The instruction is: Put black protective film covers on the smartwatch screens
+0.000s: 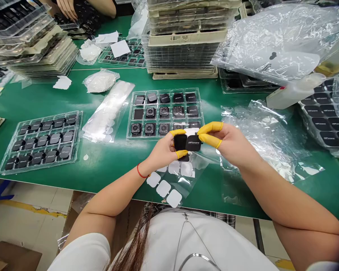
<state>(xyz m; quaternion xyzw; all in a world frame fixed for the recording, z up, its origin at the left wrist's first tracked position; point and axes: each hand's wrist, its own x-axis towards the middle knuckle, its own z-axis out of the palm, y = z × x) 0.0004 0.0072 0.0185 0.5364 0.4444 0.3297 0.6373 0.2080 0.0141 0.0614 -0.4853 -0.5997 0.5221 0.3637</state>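
In front of my chest, my left hand (166,151) pinches a plain black square piece (180,142) between yellow-cotted fingers. My right hand (228,142), also in yellow finger cots, grips the edge of a black square cover (193,143) with pale lettering. The two pieces sit side by side, edges meeting or overlapping; I cannot tell whether they are joined. A bit of white shows behind the cover. Just beyond my hands lies a clear tray (165,94) holding black covers and square devices with round centres. White rounded-square stickers (164,188) on clear film lie below my hands.
Another clear tray of black pieces (42,142) lies left. Clear film strips (107,113) and a white bundle (101,80) sit near it. Stacked trays (183,52) rise behind. Crumpled plastic bags (260,139) and a white bottle (295,90) are right. Another person's hand (67,8) shows far left.
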